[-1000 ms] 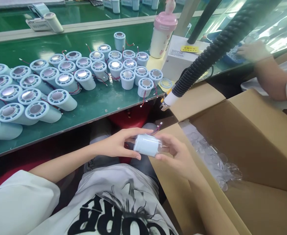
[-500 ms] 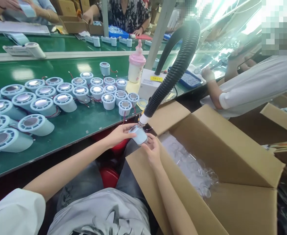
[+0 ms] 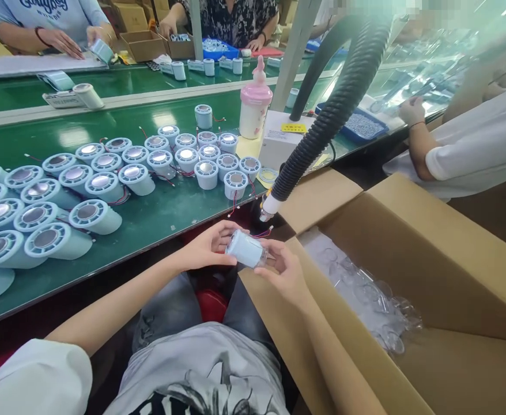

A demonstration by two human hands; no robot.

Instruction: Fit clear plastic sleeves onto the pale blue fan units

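"Where is the blue cylinder [image 3: 246, 250] held?"

"Between the two hands, above the lap and near the hose nozzle [image 3: 269, 207], with which no contact is seen; one end is clamped by the fingers of the left hand [image 3: 212, 246], and the other, where clear plastic [image 3: 262, 259] shows, is clasped by the fingers of the right hand [image 3: 284, 268]."

"How might this be done well?"

"Light, even pressure would be best applied from both ends, along the axis, so that the clear plastic is not bent or skewed; the thin wires [image 3: 262, 233], by which the far side is overhung, should be kept free of the fingers and of any plastic edge."

"And what is contained nearby?"

"In the open cardboard box [image 3: 460, 230], beside the right forearm, clear plastic pieces [image 3: 357, 288] are heaped, too tangled to be counted; in the blue tray [image 3: 378, 134], farther off, small pale items [image 3: 361, 124] are held, too small to be identified; on the tabletop [image 3: 162, 219], more blue cylinders [image 3: 105, 220] are stood close together, metal discs uppermost."
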